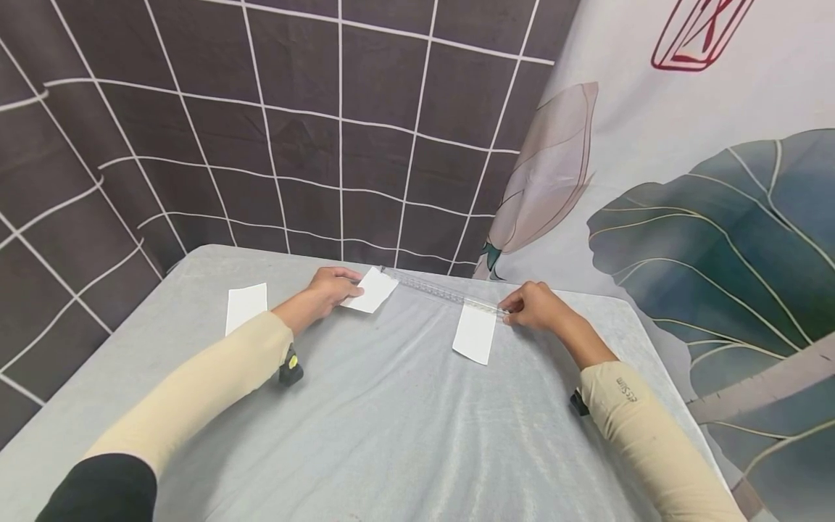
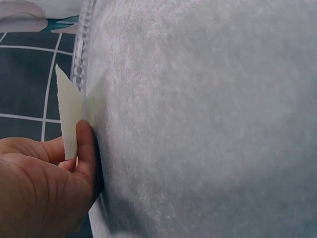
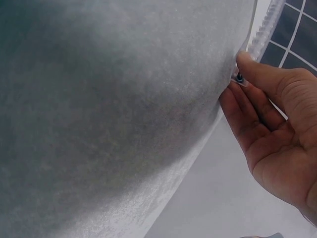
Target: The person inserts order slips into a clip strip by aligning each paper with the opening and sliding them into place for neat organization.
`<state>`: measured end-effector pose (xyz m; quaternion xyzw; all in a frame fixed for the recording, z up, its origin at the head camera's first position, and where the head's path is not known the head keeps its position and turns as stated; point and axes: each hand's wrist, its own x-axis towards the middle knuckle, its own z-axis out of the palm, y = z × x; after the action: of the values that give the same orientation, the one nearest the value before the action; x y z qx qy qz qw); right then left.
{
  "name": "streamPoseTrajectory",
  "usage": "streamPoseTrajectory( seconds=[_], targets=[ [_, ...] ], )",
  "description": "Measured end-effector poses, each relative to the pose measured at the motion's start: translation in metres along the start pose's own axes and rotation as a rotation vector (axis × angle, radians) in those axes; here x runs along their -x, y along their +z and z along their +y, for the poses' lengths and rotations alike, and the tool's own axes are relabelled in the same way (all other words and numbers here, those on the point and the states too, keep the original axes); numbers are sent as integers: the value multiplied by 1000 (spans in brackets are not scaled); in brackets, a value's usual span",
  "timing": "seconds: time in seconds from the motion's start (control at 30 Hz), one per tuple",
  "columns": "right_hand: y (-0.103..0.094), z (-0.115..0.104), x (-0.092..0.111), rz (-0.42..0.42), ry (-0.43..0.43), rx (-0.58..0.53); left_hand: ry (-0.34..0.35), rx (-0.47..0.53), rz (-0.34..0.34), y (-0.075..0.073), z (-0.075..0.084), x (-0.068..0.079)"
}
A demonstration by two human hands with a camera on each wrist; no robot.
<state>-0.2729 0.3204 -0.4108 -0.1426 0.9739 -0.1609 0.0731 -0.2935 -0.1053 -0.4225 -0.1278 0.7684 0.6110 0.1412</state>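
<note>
My left hand (image 1: 327, 290) pinches a small white piece of paper (image 1: 375, 291) near the table's far edge. In the left wrist view that paper (image 2: 69, 111) stands tilted between thumb and fingers, its side edge ragged. A long, clear plastic strip (image 1: 427, 287) with a row of bumps runs from beside this paper toward the right. My right hand (image 1: 536, 306) pinches the strip's right end; a small dark spot shows there in the right wrist view. Another white paper piece (image 1: 475, 337) lies with its top under or against the strip; which of these I cannot tell.
A third white paper piece (image 1: 246, 307) lies on the left of the table (image 1: 365, 420), partly behind my left sleeve. The table has a light grey cloth. A dark gridded curtain (image 1: 293, 145) hangs behind it, and a leaf-patterned cloth (image 1: 717, 239) hangs at the right.
</note>
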Motion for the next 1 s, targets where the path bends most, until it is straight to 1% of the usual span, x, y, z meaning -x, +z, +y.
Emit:
streamPoseTrajectory(
  seconds=[0.3, 0.47, 0.63, 0.87, 1.0],
  targets=[
    [-2, 0, 1, 4, -11, -2, 6, -11, 18, 8, 2, 2],
    [-2, 1, 1, 7, -15, 0, 7, 2, 8, 12, 1, 1],
    [-1, 1, 1, 3, -18, 0, 9, 16, -4, 17, 1, 0],
    [-4, -1, 1, -2, -30, 6, -7, 75, -56, 20, 3, 0],
    [-4, 0, 1, -2, -33, 4, -13, 60, -69, 21, 4, 0]
  ],
)
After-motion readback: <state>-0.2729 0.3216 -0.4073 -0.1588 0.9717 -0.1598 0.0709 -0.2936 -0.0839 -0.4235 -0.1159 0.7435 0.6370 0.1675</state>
